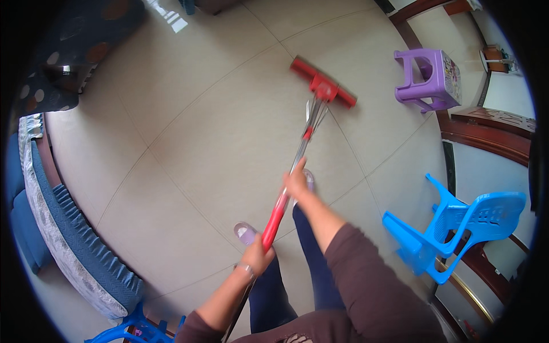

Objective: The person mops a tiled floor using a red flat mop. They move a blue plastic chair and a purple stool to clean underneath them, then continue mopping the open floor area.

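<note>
A sponge mop with a red head [322,83] lies across the view, its head on the beige tiled floor [206,137] at the upper centre right. My right hand [297,180] is closed around the metal upper pole of the mop. Lower down, my left hand [257,256], with a metal band at the wrist, grips the pole near its red sleeve [274,221]. Between the head and my right hand run metal rods and a small red collar [307,133]. My feet in light purple slippers [246,233] stand on either side of the pole.
A purple plastic stool [429,79] stands at the upper right. Below it, a blue plastic chair [459,218] stands near the wooden furniture [484,135]. A sofa with a blue ruffled cover [81,240] lines the left side. Dark dotted cloth [98,34] hangs at the upper left.
</note>
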Demonstrator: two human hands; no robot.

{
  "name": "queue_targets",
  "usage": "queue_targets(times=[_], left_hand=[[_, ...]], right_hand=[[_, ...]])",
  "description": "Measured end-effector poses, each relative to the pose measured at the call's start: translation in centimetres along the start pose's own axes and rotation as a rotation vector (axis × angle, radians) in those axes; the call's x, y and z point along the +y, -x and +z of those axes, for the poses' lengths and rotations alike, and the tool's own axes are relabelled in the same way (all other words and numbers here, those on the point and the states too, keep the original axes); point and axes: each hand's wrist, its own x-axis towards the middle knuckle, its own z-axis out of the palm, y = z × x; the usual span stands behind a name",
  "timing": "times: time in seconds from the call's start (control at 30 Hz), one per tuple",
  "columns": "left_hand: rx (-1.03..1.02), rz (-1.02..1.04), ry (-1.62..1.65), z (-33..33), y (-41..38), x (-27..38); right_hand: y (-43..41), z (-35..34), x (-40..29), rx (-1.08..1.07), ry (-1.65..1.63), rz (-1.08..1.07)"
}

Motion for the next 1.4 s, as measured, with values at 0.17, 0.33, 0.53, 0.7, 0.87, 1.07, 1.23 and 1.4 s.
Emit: queue_targets(times=[0.17,0.33,0.53,0.7,0.87,1.07,1.23,1.4], left_hand=[[0.021,0.050,0.114,-1.3,-7.6,9.9],[-0.010,-0.193,0.081,-3.2,-0.3,8.1],[0.027,-0.553,0.127,-6.7,12.3,9.8],[-0.077,-0.609,0.249,-12.2,6.4,12.6],[-0.016,-0.304,0.144,-17.9,-8.7,18.0],[-0.015,-0.183,0.125,-25.8,-16.8,21.7],[0.021,-0.376,0.008,-29.7,-10.2,16.9],[-0.018,-0.560,0.038,-32.8,-7.0,16.7]], right_hand=[[-7.8,-9.3,-4.8,0.065,-0.187,0.011],[-0.6,-3.7,-3.5,-0.102,-0.384,0.131],[10.9,2.1,-5.2,-0.565,-0.336,0.045],[4.9,0.0,-12.0,-0.413,-0.441,-0.010],[-10.2,-5.4,-20.2,-0.066,-0.394,-0.115],[-18.5,-7.9,-28.3,0.051,-0.441,-0.036],[-11.6,0.4,-29.8,-0.180,-0.479,0.045],[-7.7,1.9,-33.5,-0.379,-0.517,0.016]])
